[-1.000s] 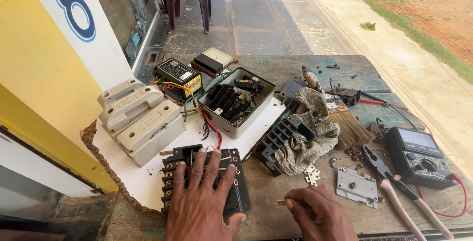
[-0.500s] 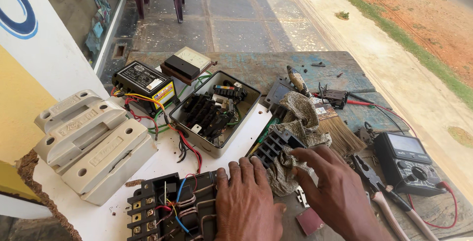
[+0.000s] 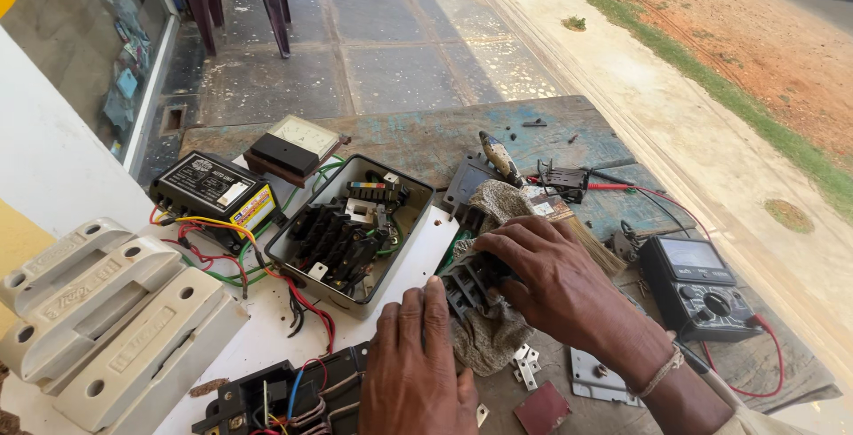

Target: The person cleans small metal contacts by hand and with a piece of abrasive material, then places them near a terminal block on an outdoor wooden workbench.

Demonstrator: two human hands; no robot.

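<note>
Right hand (image 3: pixel 555 288): grip closed over black ribbed terminal block (image 3: pixel 468 282).
Block: dark, slotted, lying on grey rag (image 3: pixel 484 342).
Left hand (image 3: pixel 418 364): flat, fingers loose, nothing held, beside the grip.

The right hand (image 3: pixel 555 288) left the lower edge of the frame and moved up to centre right, its grip closing over the dark terminal block (image 3: pixel 471 282) lying on the grey rag (image 3: pixel 487 342). The left hand (image 3: pixel 418 368) slid rightward off the black wired block (image 3: pixel 284 398) at bottom centre.

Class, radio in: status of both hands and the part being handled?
Right hand gripping black terminal block on a rag. Left hand flat on wired black unit. Open switch box alongside.
</note>
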